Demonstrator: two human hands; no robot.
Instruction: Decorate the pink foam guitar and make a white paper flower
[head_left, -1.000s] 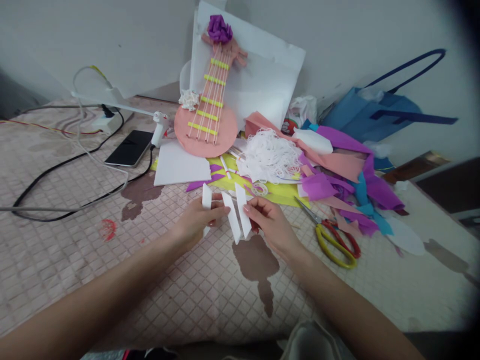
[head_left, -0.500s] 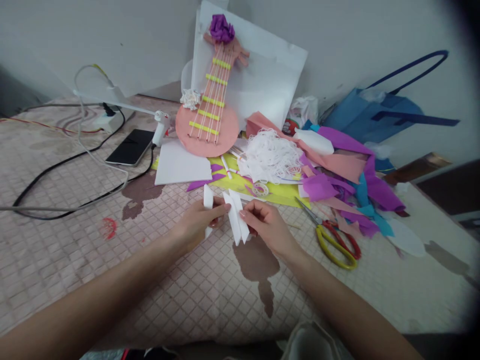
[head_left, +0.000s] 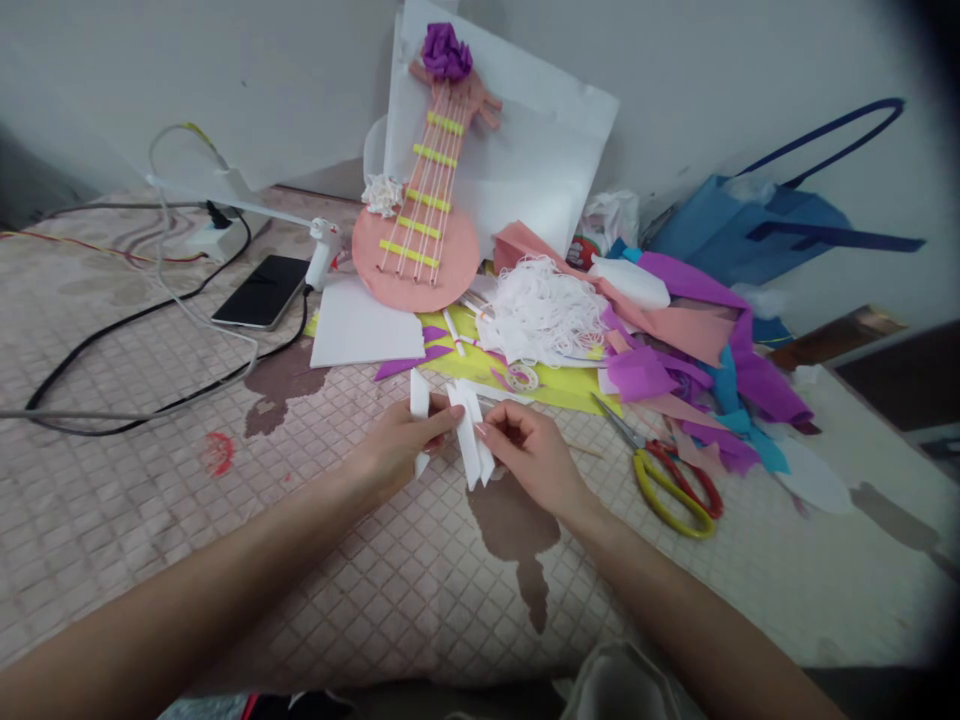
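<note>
Left hand (head_left: 394, 450) pinching one white foam strip (head_left: 418, 398), right hand (head_left: 529, 455) gripping two more strips (head_left: 471, 440) close beside it, all held just above the pink mat (head_left: 150, 520), scissors (head_left: 667, 480) lying to the right, paper guitar (head_left: 420, 220) propped behind

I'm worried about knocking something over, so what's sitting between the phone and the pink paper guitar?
A white glue gun sits between the phone and the pink paper guitar, seen in the head view.
</note>
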